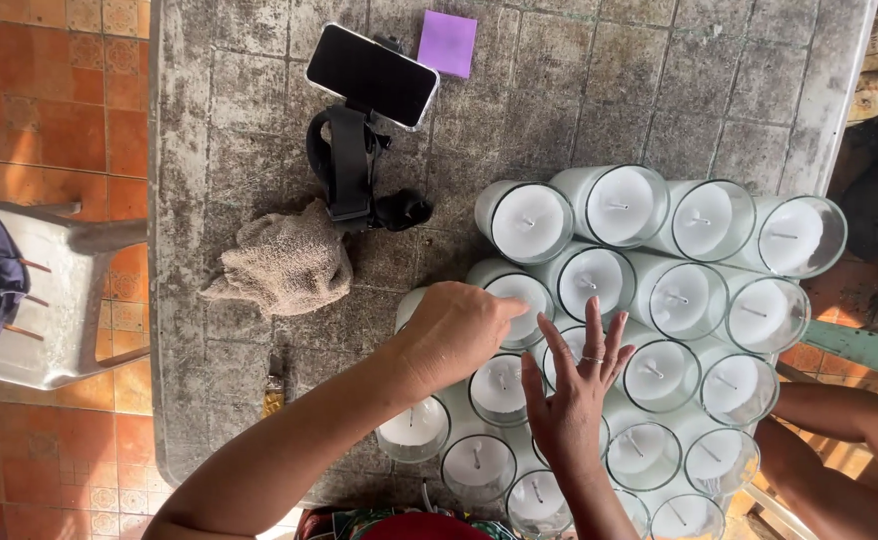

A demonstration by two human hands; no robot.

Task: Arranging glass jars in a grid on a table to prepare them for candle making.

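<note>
Several glass jar candles filled with white wax stand packed together on a worn grey table. My left hand reaches in from the lower left, its fingers pinched over the top of one candle in the second row. My right hand, wearing a ring, hovers flat with fingers spread over the candles in the middle of the group. Whether either hand actually grips anything is hidden by the fingers.
A dark phone sits on a black stand at the back of the table, beside a purple paper square. A beige cloth lies left of the candles. A grey plastic chair stands at left on orange tiles. Another person's arm shows at right.
</note>
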